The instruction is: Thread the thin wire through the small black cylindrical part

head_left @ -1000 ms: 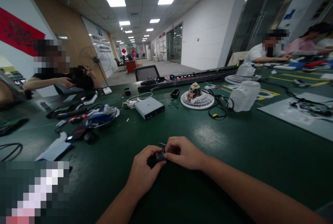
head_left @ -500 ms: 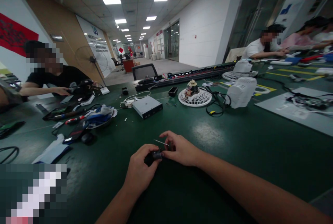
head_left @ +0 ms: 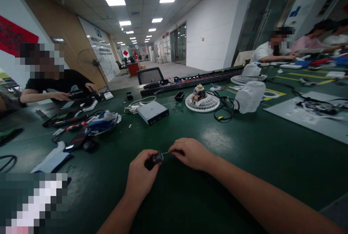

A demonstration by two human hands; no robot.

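Observation:
My left hand [head_left: 140, 170] is closed around a small dark cylinder [head_left: 157, 157], whose round, shiny-rimmed end faces right. Between the pinched fingers of my right hand [head_left: 191, 153] is a thin metal rod [head_left: 165, 153], like the shaft of a small screwdriver. Its tip points left and reaches the cylinder's rim; I cannot tell whether it goes inside. The rest of the rod is hidden by my fingers. Both hands are just above the green tabletop [head_left: 179, 201].
Ahead lie a silver disc drive [head_left: 152, 111], a small black box [head_left: 179, 96], a white fan grille with a motor [head_left: 202, 101] and a white housing [head_left: 250, 96] with black cable. Tools and cloth [head_left: 104, 121] lie left. A co-worker [head_left: 59, 82] sits at the far left.
My right hand has drawn back from the cylinder and turned, so the rod now points at the cylinder's end. The cylinder has moved slightly left and its end shows more.

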